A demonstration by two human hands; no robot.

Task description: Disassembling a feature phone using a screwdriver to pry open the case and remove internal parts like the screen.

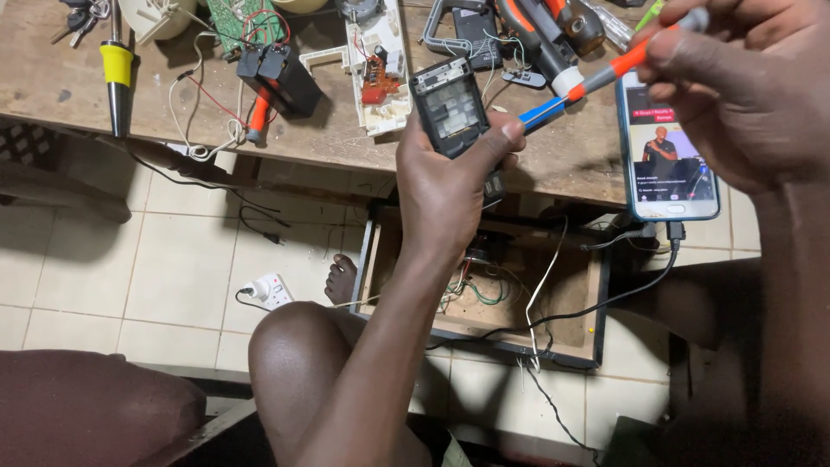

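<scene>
Here, rectangular opened phone (450, 108) meets slim screwdriver (596, 79).

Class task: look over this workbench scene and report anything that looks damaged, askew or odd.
The small phone in the left hand has its back off, insides bare. A white casing on the bench lies opened, circuit board exposed.

Worn wooden workbench (52, 78) bears smartphone (670, 156), circuit boards (251, 22).

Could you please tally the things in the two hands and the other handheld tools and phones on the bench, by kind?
Opened phone in left hand: phone: 1
Screwdriver in right hand: 1
Smartphone: 1
Soldering iron: 1
Total: 4
</scene>
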